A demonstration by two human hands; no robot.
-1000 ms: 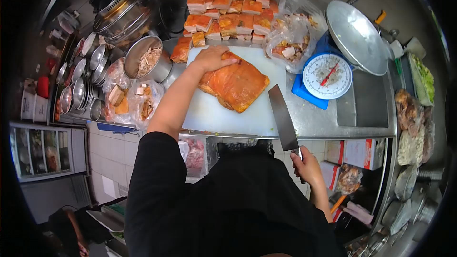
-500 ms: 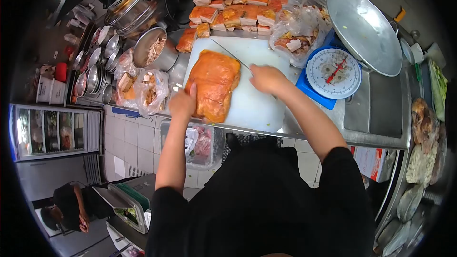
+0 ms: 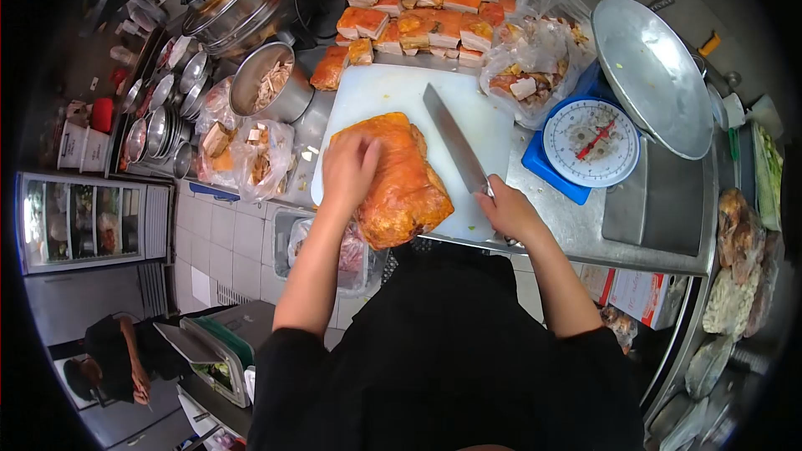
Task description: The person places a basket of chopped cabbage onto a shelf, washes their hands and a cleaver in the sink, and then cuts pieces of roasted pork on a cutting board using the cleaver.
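A large slab of roast pork belly [image 3: 401,192], orange-brown on top, lies at a slant on the white cutting board [image 3: 380,88], its near end reaching the board's front edge. My left hand [image 3: 349,169] is closed over the slab's left side, with its fingers bent and partly hidden. In my right hand [image 3: 511,213] is the handle of a kitchen knife [image 3: 454,135]. The long, wide blade points away from me over the board, to the right of the slab and apart from it.
Cut pork blocks [image 3: 426,0] are stacked behind the board. A bag of meat pieces [image 3: 535,58] and a blue dial scale [image 3: 591,142] with a metal pan [image 3: 652,75] stand right. Left are a metal pot [image 3: 266,79] and filled bags [image 3: 263,159]. Another person [image 3: 117,359] is at lower left.
The slab has turned and shifted toward me. My left hand has moved from its edge up onto it. My right hand has drawn the knife right and nearer me, away from the slab's far end.
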